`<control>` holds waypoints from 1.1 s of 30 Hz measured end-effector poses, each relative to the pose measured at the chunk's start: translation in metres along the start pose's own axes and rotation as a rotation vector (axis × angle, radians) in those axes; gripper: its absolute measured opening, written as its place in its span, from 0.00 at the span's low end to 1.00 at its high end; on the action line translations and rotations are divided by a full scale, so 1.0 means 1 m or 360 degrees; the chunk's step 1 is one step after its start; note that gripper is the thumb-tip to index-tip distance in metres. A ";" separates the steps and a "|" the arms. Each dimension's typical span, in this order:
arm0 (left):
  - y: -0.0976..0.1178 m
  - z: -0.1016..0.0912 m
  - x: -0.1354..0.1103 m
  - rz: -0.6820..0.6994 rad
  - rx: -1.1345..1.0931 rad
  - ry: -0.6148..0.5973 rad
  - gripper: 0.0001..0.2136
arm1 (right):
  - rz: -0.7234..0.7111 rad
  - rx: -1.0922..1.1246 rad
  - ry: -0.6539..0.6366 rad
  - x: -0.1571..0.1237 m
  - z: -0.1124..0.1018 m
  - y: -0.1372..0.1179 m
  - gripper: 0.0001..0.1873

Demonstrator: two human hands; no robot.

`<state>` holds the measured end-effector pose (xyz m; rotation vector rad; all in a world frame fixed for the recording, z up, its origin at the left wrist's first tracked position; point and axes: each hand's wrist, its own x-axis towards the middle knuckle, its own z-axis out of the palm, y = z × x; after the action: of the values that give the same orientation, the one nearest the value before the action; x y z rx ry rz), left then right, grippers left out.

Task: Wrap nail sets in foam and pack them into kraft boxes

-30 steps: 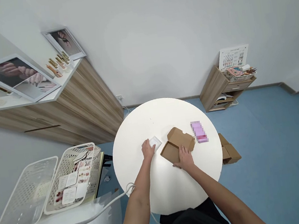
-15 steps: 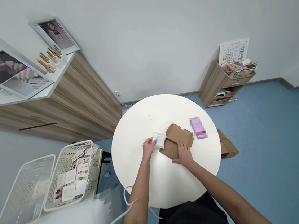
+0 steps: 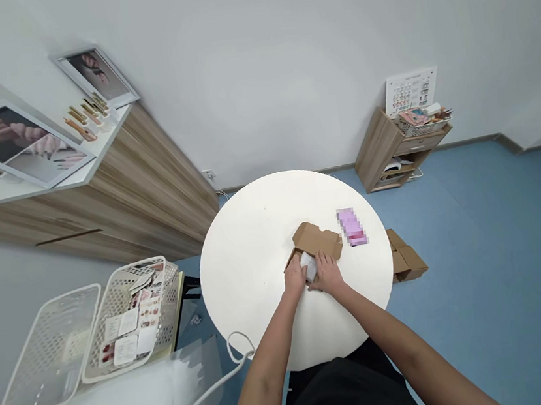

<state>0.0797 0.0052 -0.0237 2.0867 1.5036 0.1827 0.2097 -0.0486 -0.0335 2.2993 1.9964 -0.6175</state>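
A small brown cardboard box [image 3: 317,241] stands on the round white table [image 3: 242,252] with its lid flap raised at the far side. Inside it sits a flat white packet [image 3: 309,266], partly covered by my fingers. My left hand [image 3: 295,277] is closed on the packet's left side, its fingers down in the box. On the other side, my right hand [image 3: 327,273] grips the box's near right part, thumb along the front edge and fingertips by the packet. The undersides of both hands' fingers are hidden.
A blurred purple item [image 3: 351,226] lies right of the box. On the floor beyond the table sits another cardboard box [image 3: 405,258]. Left are a white basket of cards [image 3: 127,318], a clear bin [image 3: 48,361] and a white cable [image 3: 214,388]. A low wooden cabinet [image 3: 382,149] stands at the wall.
My left hand has carried the white packet rightward from beside the box into it. My right hand stays on the box, and the lid flap stands somewhat differently.
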 end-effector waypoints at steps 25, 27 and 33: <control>-0.024 -0.050 0.070 -0.0630 -0.1080 -0.0061 0.24 | 0.0956 0.1706 0.0266 0.039 -0.037 0.069 0.27; -0.022 -0.052 0.079 -0.0593 -0.1077 -0.0078 0.24 | 0.0920 0.1731 0.0192 0.051 -0.042 0.071 0.25; -0.029 -0.060 0.084 -0.0450 -0.0895 -0.0016 0.24 | 0.0758 0.1659 0.0160 0.066 -0.061 0.068 0.18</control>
<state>0.0613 0.1091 -0.0053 1.4199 1.5063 0.4302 0.2975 0.0190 -0.0135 3.1840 1.1182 -1.8053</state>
